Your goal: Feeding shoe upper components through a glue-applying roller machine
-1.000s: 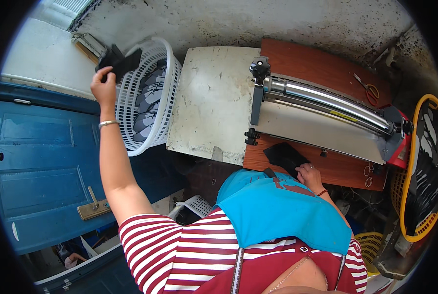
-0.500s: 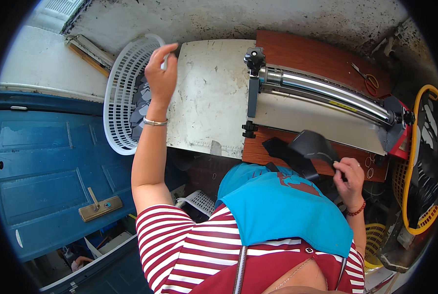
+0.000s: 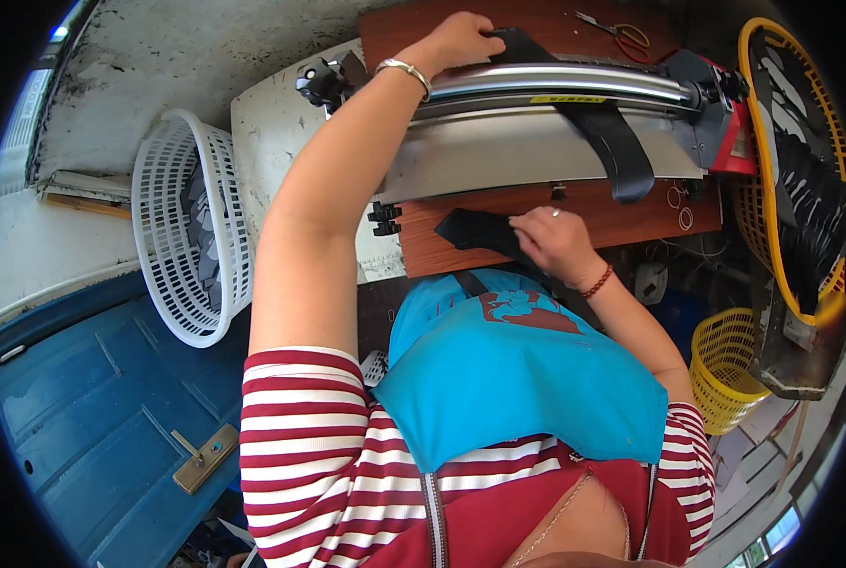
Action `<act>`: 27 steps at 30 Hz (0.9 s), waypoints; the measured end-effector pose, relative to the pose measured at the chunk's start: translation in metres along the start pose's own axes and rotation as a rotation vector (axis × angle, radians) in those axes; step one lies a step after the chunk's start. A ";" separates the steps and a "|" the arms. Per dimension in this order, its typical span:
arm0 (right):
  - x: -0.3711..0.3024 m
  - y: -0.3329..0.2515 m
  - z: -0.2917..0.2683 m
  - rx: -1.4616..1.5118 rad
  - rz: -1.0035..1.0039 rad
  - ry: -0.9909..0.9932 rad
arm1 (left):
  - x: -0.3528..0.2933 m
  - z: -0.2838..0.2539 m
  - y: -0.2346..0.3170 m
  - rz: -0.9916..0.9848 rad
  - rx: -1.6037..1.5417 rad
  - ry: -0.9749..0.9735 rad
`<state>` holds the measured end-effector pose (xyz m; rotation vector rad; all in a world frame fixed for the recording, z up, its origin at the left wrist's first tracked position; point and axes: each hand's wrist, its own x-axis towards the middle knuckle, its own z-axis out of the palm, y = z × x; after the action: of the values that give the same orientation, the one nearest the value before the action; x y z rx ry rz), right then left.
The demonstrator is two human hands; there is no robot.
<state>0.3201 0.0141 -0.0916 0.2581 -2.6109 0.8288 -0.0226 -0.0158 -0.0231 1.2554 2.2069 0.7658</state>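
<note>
Black strip (image 3: 615,147) runs thru the roller machine (image 3: 527,137), L hand (image 3: 461,40) half-curled at its far end (can't tell if it's pinching), R hand (image 3: 554,244) w/ bent fingertips on a 2nd black piece (image 3: 475,229), grip unclear too. Machine's on a red-brown board (image 3: 622,218) by a stained wall (image 3: 196,57), blue door (image 3: 82,398) on the L. White basket (image 3: 166,232) L, yellow-rimmed basket (image 3: 771,180) R, scissors (image 3: 631,43) behind, & L forearm (image 3: 347,170) blocks pt of the machine.

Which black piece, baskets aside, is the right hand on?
The flat piece on the brown board, partly under the right hand. The black strip at the machine droops over its front edge, clear of that hand.
</note>
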 end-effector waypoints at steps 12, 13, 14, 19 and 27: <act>-0.078 0.032 0.069 0.017 0.161 -0.372 | -0.023 -0.083 0.098 -0.069 -0.572 0.326; -0.075 0.030 0.063 0.005 0.157 -0.362 | -0.026 -0.088 0.099 -0.082 -0.633 0.364; -0.069 0.024 0.056 -0.037 0.213 -0.410 | -0.031 -0.093 0.098 -0.097 -0.693 0.400; -0.039 -0.023 -0.040 0.070 0.126 -0.030 | -0.051 -0.108 0.074 0.337 -0.354 0.680; 0.045 -0.016 -0.085 -0.340 0.218 0.353 | -0.038 -0.030 0.022 0.270 0.374 0.193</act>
<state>0.3099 0.0480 -0.0007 -0.2497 -2.4119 0.4327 -0.0111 -0.0470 0.0193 1.7544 2.4451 0.6097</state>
